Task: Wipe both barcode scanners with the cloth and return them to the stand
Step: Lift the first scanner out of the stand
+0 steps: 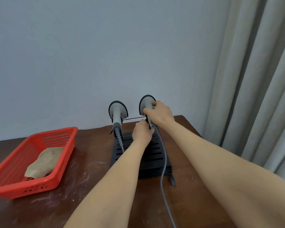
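Plain blue-grey wall (pixel 105 46) behind, grey curtain (pixel 253 79) to the right. Below them stands a dark brown desk (pixel 89 178), its surface scuffed with pale marks.

Items noted:
- Black slotted stand (pixel 153 155) at the back of the desk.
- Left scanner (pixel 117 112) seated upright on the stand's rail, head up. No hand touches it.
- Right scanner (pixel 146 101) at the rail's other end, head up and standing a little higher than its neighbour. Its grey cable (pixel 164 170) trails over the stand toward the near desk edge.
- Red basket (pixel 39 185) on the left of the desk, well apart from the stand. The tan cloth (pixel 44 162) lies crumpled inside it, untouched.

Hands: the right grip (pixel 161 114) is clenched round the right scanner just under its head. The left grip (pixel 141 132) is curled round the lower end of that scanner's handle, where the ribbed cable sleeve begins.

Assessment: both scanners are at the stand and the cloth is in neither hand, so no wiping is under way. Whether the right scanner is being lifted out or seated back cannot be told, nor whether either unit has been wiped. If this is the lift-out, both wipes and both returns remain. If it is the return, only seating this unit is left.
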`<state>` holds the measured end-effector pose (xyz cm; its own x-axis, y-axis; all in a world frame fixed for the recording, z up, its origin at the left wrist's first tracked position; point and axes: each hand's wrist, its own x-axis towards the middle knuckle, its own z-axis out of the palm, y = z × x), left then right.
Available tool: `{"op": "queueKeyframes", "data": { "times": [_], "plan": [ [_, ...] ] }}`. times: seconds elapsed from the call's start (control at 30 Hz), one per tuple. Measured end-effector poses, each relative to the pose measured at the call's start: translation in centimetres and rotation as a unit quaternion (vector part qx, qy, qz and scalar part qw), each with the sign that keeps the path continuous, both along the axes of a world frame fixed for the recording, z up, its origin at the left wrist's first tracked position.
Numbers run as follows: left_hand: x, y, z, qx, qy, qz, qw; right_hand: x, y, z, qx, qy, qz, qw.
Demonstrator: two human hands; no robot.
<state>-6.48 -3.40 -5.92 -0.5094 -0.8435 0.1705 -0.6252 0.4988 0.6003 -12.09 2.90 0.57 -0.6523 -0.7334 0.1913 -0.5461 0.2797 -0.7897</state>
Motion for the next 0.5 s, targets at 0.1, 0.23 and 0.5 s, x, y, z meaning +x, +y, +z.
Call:
{"op": "queueKeyframes", "data": {
  "times": [0.1, 0.23, 0.5],
  "plan": [
    [0.0, 0.0, 0.0, 0.001, -0.001, 0.002, 1.000, 0.2, 0.1, 0.3, -0.011, -0.008, -0.003, 1.000],
    [-0.1, -0.3, 0.0, -0.004, -0.008, -0.005, 1.000, 0.2, 0.2, 1.5, -0.042, -0.007, 0.006, 0.999],
    [0.3, -0.2, 0.8, -0.010, -0.021, 0.001, 1.000, 0.4, 0.9, 1.7, -0.057, -0.040, 0.017, 0.997]
  ]
}}
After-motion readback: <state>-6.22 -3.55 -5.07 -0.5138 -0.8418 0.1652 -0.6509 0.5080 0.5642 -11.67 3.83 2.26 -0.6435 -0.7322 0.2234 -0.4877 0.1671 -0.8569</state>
